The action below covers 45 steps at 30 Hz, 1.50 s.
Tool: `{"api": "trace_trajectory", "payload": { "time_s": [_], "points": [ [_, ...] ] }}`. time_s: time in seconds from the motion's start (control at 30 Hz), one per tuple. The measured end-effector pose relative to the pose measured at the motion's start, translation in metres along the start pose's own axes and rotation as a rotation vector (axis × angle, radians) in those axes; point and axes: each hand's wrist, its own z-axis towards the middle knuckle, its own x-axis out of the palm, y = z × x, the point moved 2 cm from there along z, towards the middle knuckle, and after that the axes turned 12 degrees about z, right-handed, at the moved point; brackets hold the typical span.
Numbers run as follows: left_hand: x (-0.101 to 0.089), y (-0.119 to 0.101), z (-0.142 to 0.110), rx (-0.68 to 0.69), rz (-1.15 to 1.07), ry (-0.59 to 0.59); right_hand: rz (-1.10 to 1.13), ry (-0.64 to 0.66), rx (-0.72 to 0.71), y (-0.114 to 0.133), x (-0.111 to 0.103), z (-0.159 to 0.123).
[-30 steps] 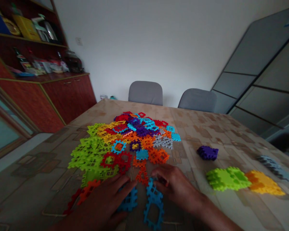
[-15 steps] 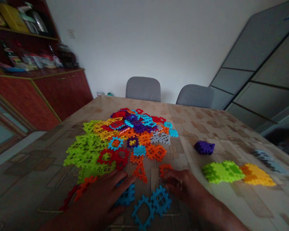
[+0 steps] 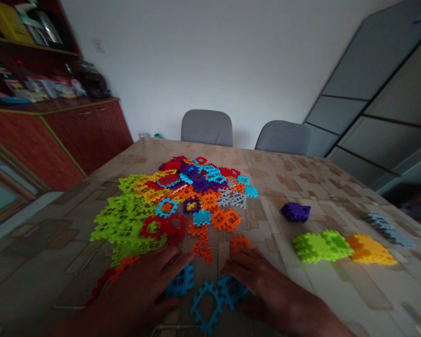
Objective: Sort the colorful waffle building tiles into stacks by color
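Note:
A heap of flat interlocking plastic tiles (image 3: pixel 175 196) in green, red, orange, purple, blue and yellow lies spread over the table (image 3: pixel 301 173). My left hand (image 3: pixel 143 285) rests flat, fingers stretched, over a blue tile (image 3: pixel 180 283) near the front edge. My right hand (image 3: pixel 259 278) lies palm down with its fingers on another blue tile (image 3: pixel 231 290). A blue square frame tile (image 3: pixel 205 306) sits between the two hands. An orange triangle tile (image 3: pixel 202 248) and a small orange tile (image 3: pixel 239 243) lie just beyond my fingertips.
At the right stand sorted stacks: purple (image 3: pixel 295 211), green (image 3: pixel 321 245), yellow (image 3: pixel 370 250) and grey-blue (image 3: pixel 388 229). Two grey chairs (image 3: pixel 206 127) stand at the table's far side. A wooden cabinet (image 3: pixel 56 135) with shelves fills the left.
My right hand drew back toward me and settled on a blue tile. The blue tiles shifted and turned near the front edge. An orange tile now lies uncovered beyond my right fingers. The view tilted slightly.

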Motion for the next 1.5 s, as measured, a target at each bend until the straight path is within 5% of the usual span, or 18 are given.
{"api": "trace_trajectory", "payload": {
  "time_s": [0.37,0.5,0.73,1.07,1.27,1.5],
  "points": [
    [-0.009,0.013,-0.002,-0.026,-0.102,-0.065,-0.071,-0.026,-0.083,0.003,0.0,0.008],
    [-0.007,0.026,-0.004,-0.037,-0.102,-0.149,-0.121,-0.128,0.022,-0.004,0.005,0.007],
    [-0.017,0.01,-0.008,-0.008,-0.126,0.024,-0.248,-0.132,0.188,-0.01,0.028,0.017],
    [-0.011,0.012,-0.005,0.025,-0.117,-0.011,-0.209,-0.068,0.12,-0.013,0.027,0.022],
    [-0.02,0.005,-0.002,0.006,-0.109,0.041,-0.197,-0.124,-0.031,-0.018,0.025,0.019],
    [-0.025,0.002,0.0,-0.033,-0.134,0.044,-0.406,-0.304,0.124,-0.024,0.033,0.019]
  ]
}}
